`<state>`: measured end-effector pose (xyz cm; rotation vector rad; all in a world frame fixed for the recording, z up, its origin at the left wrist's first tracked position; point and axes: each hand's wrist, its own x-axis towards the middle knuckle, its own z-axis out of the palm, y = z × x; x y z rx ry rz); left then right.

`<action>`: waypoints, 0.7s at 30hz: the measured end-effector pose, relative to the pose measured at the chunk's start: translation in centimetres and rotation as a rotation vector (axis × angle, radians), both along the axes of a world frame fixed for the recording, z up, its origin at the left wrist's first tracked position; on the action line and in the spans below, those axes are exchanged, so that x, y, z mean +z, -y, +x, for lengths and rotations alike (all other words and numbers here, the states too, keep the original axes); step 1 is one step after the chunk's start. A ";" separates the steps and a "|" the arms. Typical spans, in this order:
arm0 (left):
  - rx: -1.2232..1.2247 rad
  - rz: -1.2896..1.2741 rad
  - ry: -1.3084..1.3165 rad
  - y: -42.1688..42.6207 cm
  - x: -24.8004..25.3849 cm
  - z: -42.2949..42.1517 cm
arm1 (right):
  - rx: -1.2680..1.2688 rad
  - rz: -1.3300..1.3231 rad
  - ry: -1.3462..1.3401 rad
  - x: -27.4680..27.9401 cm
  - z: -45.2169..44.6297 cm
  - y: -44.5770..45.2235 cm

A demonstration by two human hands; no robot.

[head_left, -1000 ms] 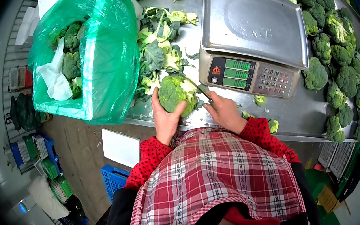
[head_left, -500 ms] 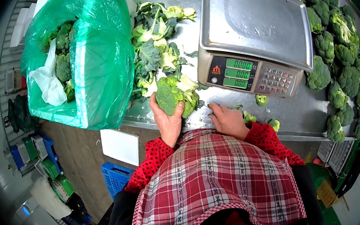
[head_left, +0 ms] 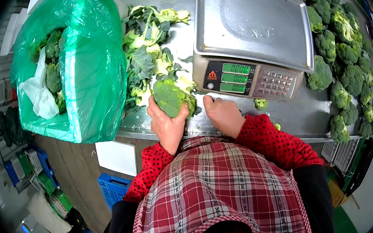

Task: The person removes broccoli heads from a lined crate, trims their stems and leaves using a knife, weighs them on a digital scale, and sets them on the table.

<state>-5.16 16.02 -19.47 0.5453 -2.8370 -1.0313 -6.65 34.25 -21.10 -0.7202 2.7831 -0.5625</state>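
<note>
My left hand [head_left: 167, 124] is wrapped round a head of broccoli [head_left: 168, 98], holding it just above the front of the metal table. Its green crown faces up and left, with paler leaves or stem at its right side. My right hand [head_left: 224, 116] is closed, a little to the right of the broccoli and apart from it. Whatever its curled fingers may hold is hidden. Beyond the broccoli lies a heap of trimmed leaves and stalks [head_left: 143, 59].
A digital scale [head_left: 250, 31] stands behind my right hand. At left is a box lined with a green plastic bag [head_left: 95, 81], with broccoli inside. Many broccoli heads [head_left: 352, 79] are piled along the right. A small floret [head_left: 260, 104] lies before the scale.
My right hand has lifted from the table edge and moved closer to the broccoli, its fingers more curled. The left hand keeps its hold. The whole view has shifted slightly.
</note>
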 end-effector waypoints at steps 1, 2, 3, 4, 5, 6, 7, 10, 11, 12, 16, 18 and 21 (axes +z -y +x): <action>0.015 0.001 -0.006 0.0 0.1 -0.2 | 0.002 -0.046 0.019 0.2 -0.4 0.2; -0.004 -0.004 -0.005 0.0 0.2 -0.4 | 0.018 -0.019 -0.045 0.7 -0.5 0.2; 0.009 -0.015 -0.004 -0.1 0.2 -0.5 | -0.001 -0.022 -0.039 1.2 -0.8 0.3; 0.014 -0.028 0.004 -0.2 0.2 -0.2 | 0.012 0.001 -0.036 1.6 -1.0 0.5; 0.011 -0.038 0.011 -0.4 0.2 0.1 | 0.016 0.027 -0.032 1.9 -1.2 0.6; 0.024 0.006 0.002 -0.5 0.3 0.0 | 0.072 0.015 -0.047 1.9 -1.9 0.7; -0.001 0.001 -0.005 -0.5 0.2 -0.1 | 0.055 0.018 0.120 2.3 -2.9 1.2; 0.033 0.059 -0.039 0.7 -1.5 0.0 | 0.178 0.027 0.558 3.4 -6.8 0.8; 0.049 0.183 -0.018 1.0 -1.4 -0.1 | 0.263 -0.060 0.504 2.6 -7.6 0.8; 0.057 0.250 -0.021 1.5 -1.4 0.0 | 0.183 -0.080 0.719 2.0 -8.1 0.1; 0.064 0.526 -0.120 2.1 -1.8 1.2 | 0.044 -0.296 1.161 2.6 -7.7 -1.5; 0.041 0.528 -0.120 3.2 -2.0 1.8 | 0.016 -0.452 1.225 1.3 -6.3 -1.6; 0.009 0.542 -0.128 3.7 -2.2 2.0 | -0.084 -0.494 1.014 1.2 -4.1 -1.1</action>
